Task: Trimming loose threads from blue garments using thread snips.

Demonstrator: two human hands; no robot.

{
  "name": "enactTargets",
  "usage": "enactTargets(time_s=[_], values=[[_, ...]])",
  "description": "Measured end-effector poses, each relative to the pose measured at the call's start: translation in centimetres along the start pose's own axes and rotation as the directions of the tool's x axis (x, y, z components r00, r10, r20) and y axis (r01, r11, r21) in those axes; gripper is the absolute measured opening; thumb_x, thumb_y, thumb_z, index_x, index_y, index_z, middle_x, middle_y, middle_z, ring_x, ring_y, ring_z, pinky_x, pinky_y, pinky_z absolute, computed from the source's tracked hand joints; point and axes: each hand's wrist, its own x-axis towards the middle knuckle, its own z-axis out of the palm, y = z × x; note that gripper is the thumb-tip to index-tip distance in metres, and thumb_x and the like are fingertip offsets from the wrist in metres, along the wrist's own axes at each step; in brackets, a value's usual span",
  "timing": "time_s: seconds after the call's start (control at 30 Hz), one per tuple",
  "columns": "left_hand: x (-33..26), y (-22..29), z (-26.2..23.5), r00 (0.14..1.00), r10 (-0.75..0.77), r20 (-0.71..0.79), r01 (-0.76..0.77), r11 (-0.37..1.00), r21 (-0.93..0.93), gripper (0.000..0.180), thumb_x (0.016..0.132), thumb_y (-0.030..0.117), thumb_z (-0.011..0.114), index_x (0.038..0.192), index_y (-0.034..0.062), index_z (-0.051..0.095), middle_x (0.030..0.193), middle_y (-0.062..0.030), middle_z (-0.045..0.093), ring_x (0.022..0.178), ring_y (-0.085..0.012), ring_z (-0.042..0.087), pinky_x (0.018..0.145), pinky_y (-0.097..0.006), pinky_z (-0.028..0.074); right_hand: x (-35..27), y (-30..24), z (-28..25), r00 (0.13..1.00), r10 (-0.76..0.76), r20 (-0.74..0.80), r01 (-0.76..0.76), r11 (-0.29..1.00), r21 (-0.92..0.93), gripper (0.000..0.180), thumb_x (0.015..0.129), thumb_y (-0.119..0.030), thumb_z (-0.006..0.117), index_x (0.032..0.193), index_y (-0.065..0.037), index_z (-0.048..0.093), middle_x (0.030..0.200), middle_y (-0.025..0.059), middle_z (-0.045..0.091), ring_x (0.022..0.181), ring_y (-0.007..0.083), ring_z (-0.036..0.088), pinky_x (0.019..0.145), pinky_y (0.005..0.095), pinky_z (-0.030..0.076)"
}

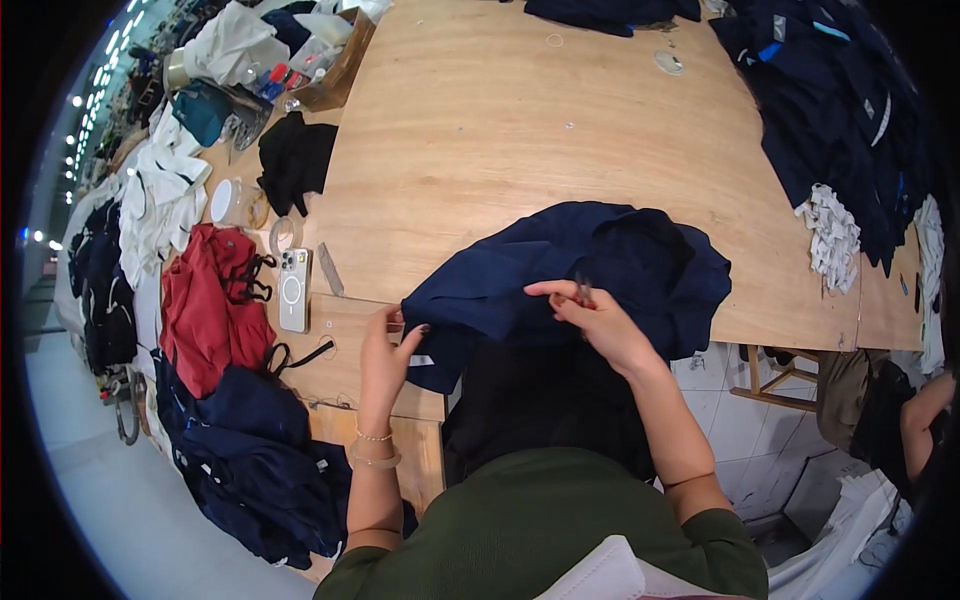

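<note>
A navy blue garment (pixel 500 275) lies bunched on the near edge of the wooden table, partly hanging over my lap. My left hand (pixel 385 355) grips its left edge, thumb on top and fingers curled at the side. A small white label (pixel 422 360) shows on the cloth just by that thumb. Over the middle of the garment is my right hand (pixel 600 325), index finger stretched to the left. The other fingers curl round a small dark metal tool that looks like thread snips (pixel 583 290); most of it is hidden in the palm.
Left of the garment, a phone (pixel 294 290) lies beside a red garment (pixel 215 305) and a tape roll (pixel 282 235). More navy clothes (pixel 260 470) are heaped at lower left. At right are dark garments (pixel 820 110) and white bundled strips (pixel 832 240). A wooden stool (pixel 775 380) stands below.
</note>
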Motion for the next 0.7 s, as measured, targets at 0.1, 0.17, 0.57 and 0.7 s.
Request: enactTargets(time_s=[0.1,0.17,0.57,0.7], values=[[0.2,1.0,1.1,0.993,-0.109,0.037,0.109,0.994,0.01,0.04,0.078,0.007,0.075,0.11,-0.0011,0.055,0.085,-0.0113,0.059,0.083,-0.0218,0.058,0.073,-0.034,0.048,2.0,0.3,0.5,0.986,-0.159,-0.048,0.164,0.979,0.118,0.023,0.093,-0.018,0.057,0.109,-0.005,0.067,0.111,0.0027,0.063,0.089,0.0076,0.051,0.087,0.0238,0.04],[0.4,1.2,1.1,0.97,-0.216,0.108,0.209,0.976,0.068,0.029,0.078,0.002,0.07,0.102,-0.0008,0.055,0.078,-0.0087,0.057,0.078,-0.0186,0.057,0.069,-0.034,0.046,2.1,-2.5,-0.6,0.937,-0.313,-0.154,0.348,0.872,0.344,0.018,0.089,-0.022,0.062,0.094,-0.004,0.063,0.123,0.0086,0.062,0.078,0.0055,0.05,0.079,0.0234,0.046],[7.3,7.2,-2.8,0.663,0.329,-0.672,-0.376,0.923,0.081,0.016,0.09,-0.001,0.055,0.106,-0.0028,0.057,0.098,-0.0111,0.063,0.094,-0.023,0.061,0.089,-0.032,0.046,-2.4,-9.3,-8.3,0.587,-0.593,-0.551,0.598,0.777,-0.2,0.035,0.091,-0.001,0.053,0.125,0.004,0.057,0.119,0.0104,0.062,0.11,0.0137,0.055,0.098,0.0248,0.039],[8.9,12.3,-6.7,0.531,0.548,-0.646,-0.597,0.783,0.174,0.011,0.089,-0.006,0.058,0.099,-0.0026,0.062,0.093,-0.0107,0.065,0.085,-0.0203,0.062,0.083,-0.028,0.048,-4.9,-12.3,-8.1,0.421,-0.666,-0.616,0.718,0.659,-0.223,0.037,0.091,0.001,0.056,0.128,0.003,0.055,0.091,0.0027,0.064,0.086,0.0043,0.055,0.083,0.0181,0.042]])
